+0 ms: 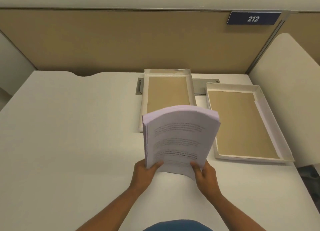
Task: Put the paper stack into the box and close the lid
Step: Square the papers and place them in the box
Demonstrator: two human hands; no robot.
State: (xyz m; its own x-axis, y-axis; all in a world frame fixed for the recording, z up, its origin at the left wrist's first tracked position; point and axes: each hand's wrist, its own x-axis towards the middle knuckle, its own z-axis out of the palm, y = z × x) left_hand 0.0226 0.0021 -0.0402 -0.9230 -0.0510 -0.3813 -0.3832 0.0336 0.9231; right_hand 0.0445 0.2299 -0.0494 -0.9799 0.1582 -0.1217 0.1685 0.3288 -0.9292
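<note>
A thick paper stack (180,139) is held above the white surface (69,144), lifted at its far end and bowed so that the top sheets curve upward. Printed text is seen on the uppermost sheet, too blurred to be read. The near left corner of the stack is pinched by the left hand (147,172), with the thumb laid on top and the remaining fingers hidden beneath. The near right corner is gripped in the same way by the right hand (206,175), thumb pressed on the top sheet and fingers curled under the edge.

Two shallow white trays with brown cardboard floors are placed on the surface beyond the stack; which is the box and which the lid cannot be told. The left tray (167,92) is set directly behind the stack, its near end covered by the raised sheets. The right tray (242,123) is set just beside the stack, angled slightly, with a loose white flap along its right wall. A grey cable hatch (140,86) is partly covered by the left tray. A blue sign (253,18) marked 212 is fixed on the beige partition (121,40) behind
</note>
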